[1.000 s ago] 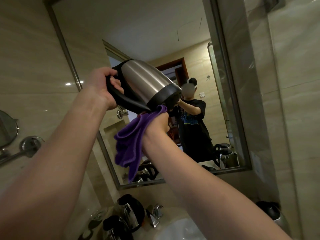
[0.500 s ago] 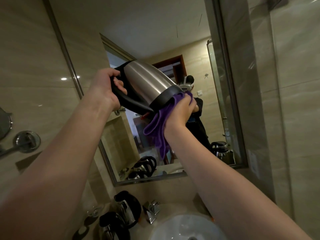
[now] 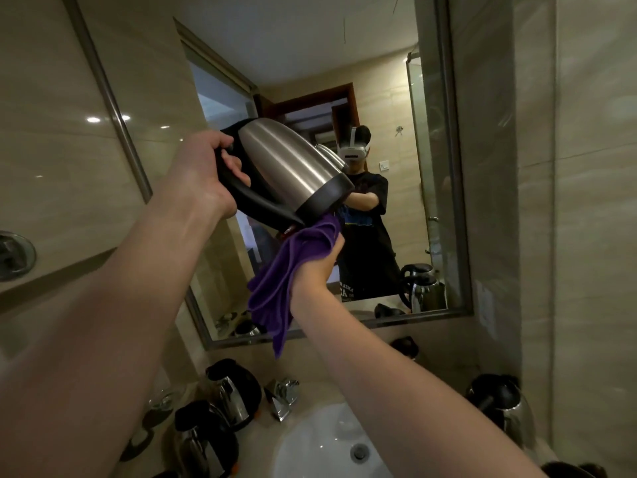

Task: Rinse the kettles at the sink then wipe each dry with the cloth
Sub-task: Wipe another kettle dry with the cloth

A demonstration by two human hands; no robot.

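Above the white sink (image 3: 320, 439), before the mirror (image 3: 444, 167), the left hand (image 3: 203, 174) is gripping the tilted steel kettle (image 3: 286, 167) by its black handle. The right hand (image 3: 319, 267) is clutching the purple cloth (image 3: 286, 270) against the kettle's base. Other kettles (image 3: 234, 391) are standing beside the basin.

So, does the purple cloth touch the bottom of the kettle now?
Touching. The head view shows the purple cloth, gripped by the right hand, pressed against the kettle at its black base edge.
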